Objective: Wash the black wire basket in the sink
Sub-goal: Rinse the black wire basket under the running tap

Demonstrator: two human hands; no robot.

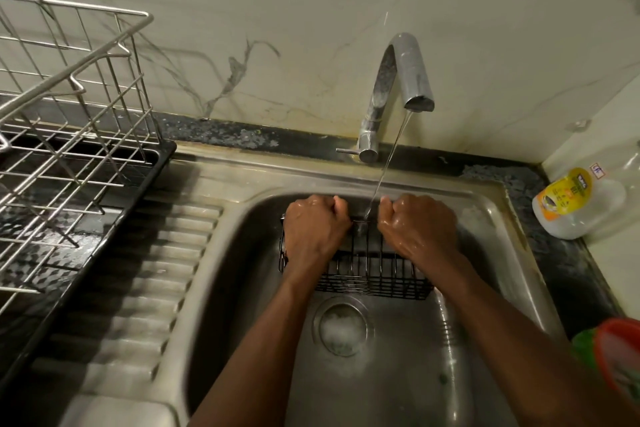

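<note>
Both hands are fisted on the basket's far top rim. Left hand [313, 229] is at the left end, right hand [417, 229] toward the right end, fingers curled over the wire, knuckles up. Skin is wet and glossy. Bare rim wire shows in the gap between the fists.

Basket [375, 269]: black wire, rectangular, thin straight rods in a grid, tighter mesh along the near bottom edge. It's in the back half of the sink bowl, close to the back wall, long side parallel to it. Can't tell if it rests on the bowl floor or hangs from the grip.

Water [388, 163]: thin clear stream, slanted, landing on the rim wire between the hands. It comes from the tap [401, 80], a flattened metal arch, dull and spotted, with a small lever at the base, mounted at the sink's back edge.

Sink [277, 172]: stainless, brushed, rounded bowl corners. Drain [343, 326]: round, foam in it, just in front of the basket. Ribbed drainboard [138, 270] is left of the bowl.

Rack [69, 107]: shiny steel wire, standing on a black tray [165, 153] at the drainboard's left edge. Bottle [581, 201]: clear plastic, yellow label, on the dark speckled counter [540, 236] by the sink's back right corner. Red-and-green thing [620, 360] near the sink's right edge, blurred, can't identify. Wall [311, 10]: pale, marble-look, grey veins.
</note>
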